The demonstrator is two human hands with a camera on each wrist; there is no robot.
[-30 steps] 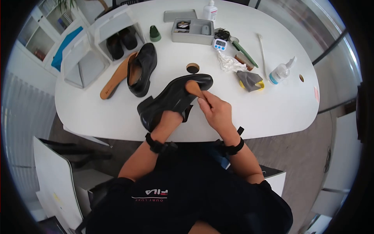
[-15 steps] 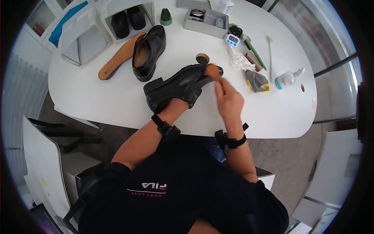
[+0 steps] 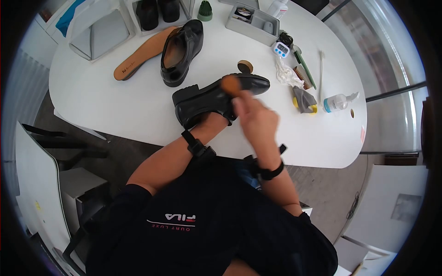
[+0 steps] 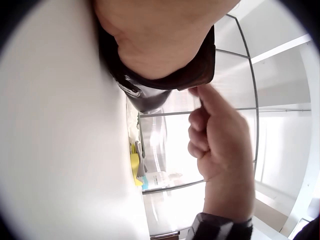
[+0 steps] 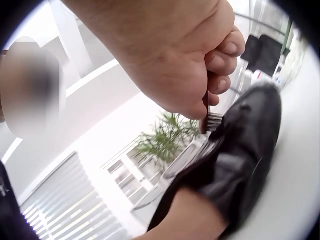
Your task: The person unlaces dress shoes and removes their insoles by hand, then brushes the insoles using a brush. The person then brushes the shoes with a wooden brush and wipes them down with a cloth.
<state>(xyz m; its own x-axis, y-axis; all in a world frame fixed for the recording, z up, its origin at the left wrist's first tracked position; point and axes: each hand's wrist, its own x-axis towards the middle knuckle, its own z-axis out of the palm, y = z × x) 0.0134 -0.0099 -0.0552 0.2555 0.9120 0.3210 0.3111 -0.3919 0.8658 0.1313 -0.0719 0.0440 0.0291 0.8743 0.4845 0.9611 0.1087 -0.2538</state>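
Observation:
My left hand (image 4: 160,45) is pushed into the opening of a black leather shoe (image 3: 198,106), its fingers hidden inside. The shoe lies tipped on its side over the table, toe to the right, with the sole's edge facing away from me. My right hand (image 3: 258,120) grips a small wooden shoe brush (image 3: 230,85), which is blurred and overlaps the front part of the shoe. In the right wrist view, the bristles (image 5: 215,121) meet the shoe's upper near the laces area, with fingers curled round the handle.
The other black shoe (image 3: 193,46) and a brown insole (image 3: 142,55) lie to the left. Farther back are shoe boxes (image 3: 103,39) and a grey tin (image 3: 251,30). On the right lie a timer (image 3: 281,49), a grey cloth (image 3: 304,100) and a spray bottle (image 3: 337,102).
The brush went right to the toe, then came back left along the shoe. The shoe has rolled so more of its side shows. The head view has shifted.

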